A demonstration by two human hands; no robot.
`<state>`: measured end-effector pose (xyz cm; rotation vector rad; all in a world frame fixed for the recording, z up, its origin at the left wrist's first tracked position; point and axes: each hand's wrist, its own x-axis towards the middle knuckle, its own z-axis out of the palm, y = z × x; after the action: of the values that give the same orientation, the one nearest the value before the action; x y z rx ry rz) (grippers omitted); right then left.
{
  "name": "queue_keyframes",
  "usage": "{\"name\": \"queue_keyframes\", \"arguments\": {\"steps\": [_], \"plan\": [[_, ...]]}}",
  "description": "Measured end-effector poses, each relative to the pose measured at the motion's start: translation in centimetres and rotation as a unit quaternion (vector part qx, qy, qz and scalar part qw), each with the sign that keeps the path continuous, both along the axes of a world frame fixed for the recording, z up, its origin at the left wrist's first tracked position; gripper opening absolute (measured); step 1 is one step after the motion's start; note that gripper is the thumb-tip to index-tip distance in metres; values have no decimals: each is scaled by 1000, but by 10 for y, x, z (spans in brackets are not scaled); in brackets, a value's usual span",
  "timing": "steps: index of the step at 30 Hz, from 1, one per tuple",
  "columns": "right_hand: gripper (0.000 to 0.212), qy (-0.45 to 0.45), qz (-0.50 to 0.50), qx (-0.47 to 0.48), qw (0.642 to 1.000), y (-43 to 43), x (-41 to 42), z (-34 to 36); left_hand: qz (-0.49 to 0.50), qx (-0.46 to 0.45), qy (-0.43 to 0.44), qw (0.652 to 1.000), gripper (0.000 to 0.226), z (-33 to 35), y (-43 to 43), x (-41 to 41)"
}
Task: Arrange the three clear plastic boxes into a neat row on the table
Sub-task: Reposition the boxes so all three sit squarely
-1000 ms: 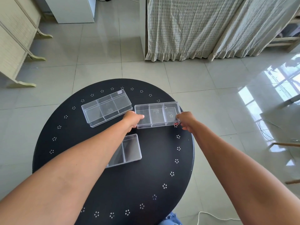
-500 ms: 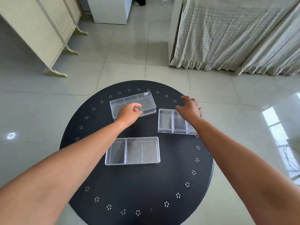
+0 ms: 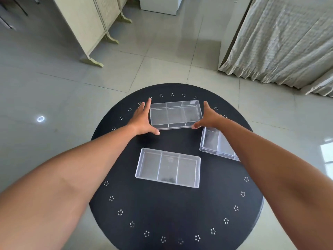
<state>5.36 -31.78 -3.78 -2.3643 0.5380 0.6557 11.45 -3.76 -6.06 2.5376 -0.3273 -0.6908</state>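
Here, hands (image 3: 175, 118) spread flat flanking far box (image 3: 175, 113) on blk round table (image 3: 180, 213), tiled floor (image 3: 54, 87).

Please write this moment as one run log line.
left hand + right hand | flank far box | near box, right box unaligned

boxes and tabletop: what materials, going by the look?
Boxes, e.g. the far box between the left hand and right hand: clear rigid plastic, glossy; the table shows through walls and dividers. Likely acrylic or polystyrene, can't tell which. Table: black, matte, with punched flower-shaped hole clusters round the rim; probably painted metal, not certain.
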Motion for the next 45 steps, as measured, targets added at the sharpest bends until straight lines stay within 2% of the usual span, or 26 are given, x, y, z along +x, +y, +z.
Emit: {"name": "queue_keyframes", "arguments": {"steps": [4, 6, 9, 13, 17, 20, 22, 24, 26, 29, 31, 35, 39, 45], "plan": [[90, -7, -24, 62, 998, 5, 6, -10, -2, -60, 34, 998, 143, -6, -6, 5], [84, -30, -39, 72, 996, 7, 5, -13, 12, -74, 37, 997, 139, -8, -9, 6], [85, -49, -58, 102, 992, 7, 4, -16, 33, -106, 50, 993, 135, -9, -9, 7], [108, -67, -70, 115, 989, 6, 5, -11, 81, -209, 115, 968, 130, -4, -6, 14], [110, -101, -82, 157, 979, 6, 9, 2, 110, -262, 143, 948, 111, 8, 0, 27], [107, -118, -60, 148, 980, 8, 9, 12, 125, -312, 192, 922, 90, 17, 5, 35], [105, -128, -30, 127, 983, 11, 8, 17, 148, -358, 231, 892, 80, 22, 7, 40], [101, -139, 8, 63, 988, 16, 5, 19, 179, -402, 264, 858, 71, 25, 6, 45], [92, -162, 20, -7, 987, 21, 3, 18, 190, -413, 285, 844, 66, 28, 5, 49], [72, -194, -4, -56, 979, 25, 2, 14, 184, -391, 297, 852, 67, 32, 3, 51], [66, -195, -19, -44, 980, 24, 3, 12, 180, -380, 305, 855, 71, 34, 4, 51], [68, -195, -32, 59, 978, 13, 10, 18, 139, -349, 315, 871, 85, 37, 12, 51], [66, -196, -18, 105, 975, 5, 15, 26, 106, -303, 314, 894, 105, 39, 19, 53], [68, -161, -125, 206, 957, -3, 21, 33, 95, -252, 296, 916, 104, 41, 26, 51]]}}
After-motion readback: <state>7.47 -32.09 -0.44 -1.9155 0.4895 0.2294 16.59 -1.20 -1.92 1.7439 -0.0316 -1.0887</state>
